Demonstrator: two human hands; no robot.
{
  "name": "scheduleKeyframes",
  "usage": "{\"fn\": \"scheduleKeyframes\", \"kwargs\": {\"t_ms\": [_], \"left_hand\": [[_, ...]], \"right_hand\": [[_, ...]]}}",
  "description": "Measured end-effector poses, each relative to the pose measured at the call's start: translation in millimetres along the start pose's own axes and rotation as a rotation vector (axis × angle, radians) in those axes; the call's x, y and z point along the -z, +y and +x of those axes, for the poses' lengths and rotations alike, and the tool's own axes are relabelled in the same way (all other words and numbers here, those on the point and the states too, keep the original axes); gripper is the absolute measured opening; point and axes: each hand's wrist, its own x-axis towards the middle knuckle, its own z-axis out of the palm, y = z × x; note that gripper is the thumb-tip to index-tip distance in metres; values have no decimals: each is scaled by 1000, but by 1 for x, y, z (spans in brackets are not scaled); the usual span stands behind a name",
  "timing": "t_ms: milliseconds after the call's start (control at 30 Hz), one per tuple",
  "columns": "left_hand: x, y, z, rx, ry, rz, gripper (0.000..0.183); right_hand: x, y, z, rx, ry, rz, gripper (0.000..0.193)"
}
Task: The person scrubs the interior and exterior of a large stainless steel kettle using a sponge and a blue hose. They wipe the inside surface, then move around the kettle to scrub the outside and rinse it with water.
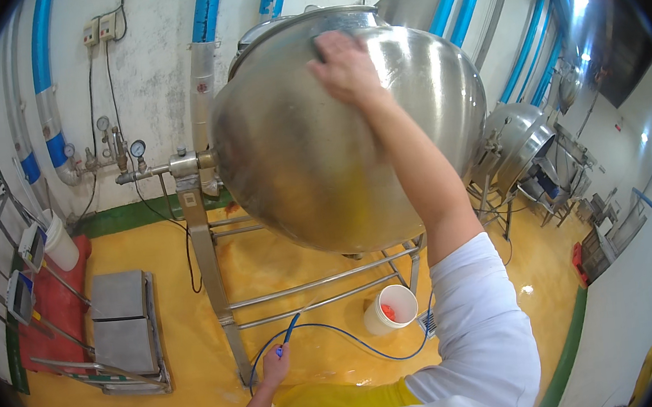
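A big rounded stainless steel kettle [289, 144] fills the middle of the view, hung on a steel frame. My right hand [344, 68] is pressed against its upper side, just below the rim, with the arm stretched across the kettle. A dark edge, like that of a scrubbing pad [318, 46], shows beside the fingers; most of it is hidden under the hand. Low and to the left, my left hand [277, 367] is closed around a blue hose [291, 328], whose end points up toward the kettle's underside. The hose curves over the yellow floor to the right.
Below the kettle stands a white bucket [391, 309] with something red-orange inside. Steel frame legs [221, 292] rise at left, near a gauge [138, 148] and piping. Platform scales [124, 333] sit farther left. Another kettle [520, 138] stands at the right.
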Motion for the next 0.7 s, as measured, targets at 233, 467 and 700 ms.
{"fn": "scheduleKeyframes", "kwargs": {"t_ms": [233,467,700], "left_hand": [[-4,-32,14,34,-21,43,44],[22,-29,27,141,20,-37,43],[29,-34,29,13,-41,89,40]], "right_hand": [[-18,25,12,-281,207,-77,70],[11,48,9,-388,188,-29,72],[-30,-20,7,44,116,-37,87]]}}
